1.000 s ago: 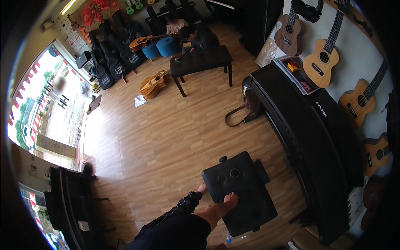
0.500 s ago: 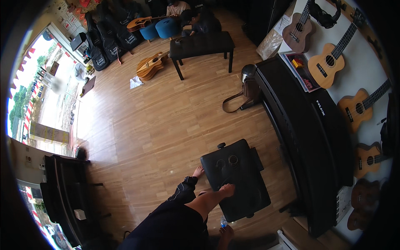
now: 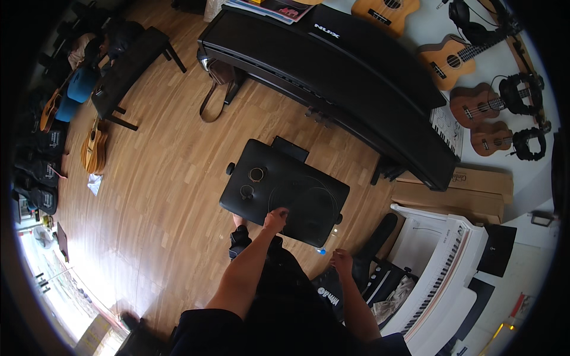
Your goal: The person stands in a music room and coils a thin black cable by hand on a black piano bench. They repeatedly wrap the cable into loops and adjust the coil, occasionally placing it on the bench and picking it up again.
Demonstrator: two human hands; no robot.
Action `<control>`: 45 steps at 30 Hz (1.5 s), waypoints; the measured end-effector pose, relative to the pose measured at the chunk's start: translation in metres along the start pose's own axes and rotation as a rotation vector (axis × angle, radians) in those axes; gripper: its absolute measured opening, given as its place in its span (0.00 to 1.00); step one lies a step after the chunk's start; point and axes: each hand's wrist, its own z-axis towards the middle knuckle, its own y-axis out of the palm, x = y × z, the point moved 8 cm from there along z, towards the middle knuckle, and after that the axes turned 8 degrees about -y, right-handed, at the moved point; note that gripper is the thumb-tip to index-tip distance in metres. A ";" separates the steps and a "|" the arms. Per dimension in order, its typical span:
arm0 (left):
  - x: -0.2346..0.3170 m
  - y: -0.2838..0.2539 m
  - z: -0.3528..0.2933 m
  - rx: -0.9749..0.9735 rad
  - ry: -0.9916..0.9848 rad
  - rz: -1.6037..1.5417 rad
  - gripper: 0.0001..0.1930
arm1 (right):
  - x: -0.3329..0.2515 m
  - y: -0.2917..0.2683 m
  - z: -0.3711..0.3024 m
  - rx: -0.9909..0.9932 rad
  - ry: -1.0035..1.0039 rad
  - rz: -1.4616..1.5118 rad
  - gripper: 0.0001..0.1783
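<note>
A black padded piano bench stands in front of me. Over its near edge, my left hand is closed in a pinch at the end of a thin wire string, which spreads in a wide loop across the seat. Two small coils of string lie on the bench's left part: a golden coil and a darker coil. My right hand hangs off the bench's near right corner with fingers curled; whatever they may hold is too small to make out. Beside that corner shows a bottle's blue cap.
A long black digital piano stands beyond the bench, with a brown bag by its left end. Ukuleles hang on the wall. At right are a white keyboard and cardboard boxes. A guitar lies on the floor at left.
My view has swung to the right, bringing the white keyboard and boxes in. My left hand stays closed over the bench; my right hand shows more fully, raised beside the bench corner.
</note>
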 end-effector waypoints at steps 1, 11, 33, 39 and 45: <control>0.003 0.000 -0.003 -0.011 0.021 -0.038 0.13 | -0.002 -0.003 0.010 0.022 -0.030 -0.013 0.14; 0.028 -0.019 -0.031 -0.060 0.143 -0.086 0.11 | -0.034 -0.002 0.117 0.165 -0.285 -0.317 0.17; -0.007 -0.030 -0.026 -0.049 0.037 0.027 0.13 | -0.041 0.062 0.160 0.034 -0.168 -0.303 0.16; -0.040 0.008 0.011 -0.043 -0.032 0.054 0.12 | -0.144 0.075 0.076 -0.200 -0.307 0.415 0.11; -0.072 0.054 0.066 0.032 -0.131 0.022 0.14 | -0.223 0.072 -0.008 -0.360 -0.224 0.480 0.09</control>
